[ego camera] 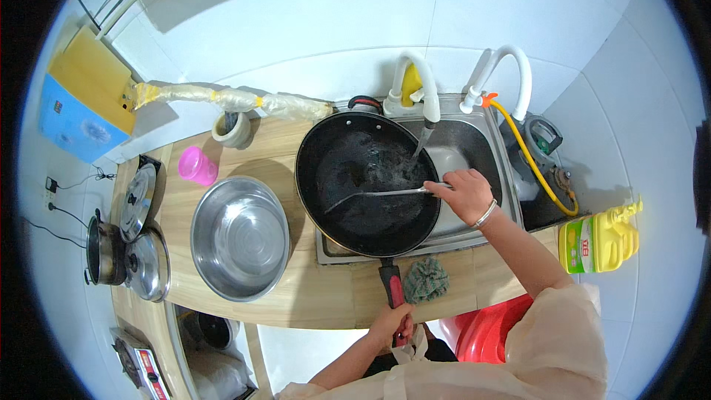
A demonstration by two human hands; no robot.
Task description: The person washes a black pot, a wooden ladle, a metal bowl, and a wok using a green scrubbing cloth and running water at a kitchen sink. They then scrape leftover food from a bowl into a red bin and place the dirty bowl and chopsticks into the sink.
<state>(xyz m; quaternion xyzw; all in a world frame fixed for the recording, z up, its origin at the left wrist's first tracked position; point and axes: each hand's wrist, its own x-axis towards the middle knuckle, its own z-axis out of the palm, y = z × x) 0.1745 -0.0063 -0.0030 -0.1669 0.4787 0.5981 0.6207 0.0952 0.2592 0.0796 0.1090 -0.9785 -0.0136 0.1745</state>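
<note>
A large black wok [355, 222] rests across the left part of the steel sink [508, 178]. Its red-and-black long handle [393, 283] points towards me, and my left hand [391, 325] is closed around the end of it. My right hand [464, 194] grips the handle of a metal spatula [383, 193], whose blade end lies inside the wok on the left. From the white faucet [431, 89] water runs into the wok's right side and splashes there. Just right of the wok handle lies a crumpled green scouring cloth [426, 279] on the counter's front edge.
Left of the wok stand a steel basin [241, 239], a pink cup [198, 166] and a stone mortar [231, 130]. Pot lids [147, 266] and a pot [105, 250] are farther left. On the right are a second faucet [522, 78], a gas cylinder [539, 139] and a yellow detergent jug [600, 239].
</note>
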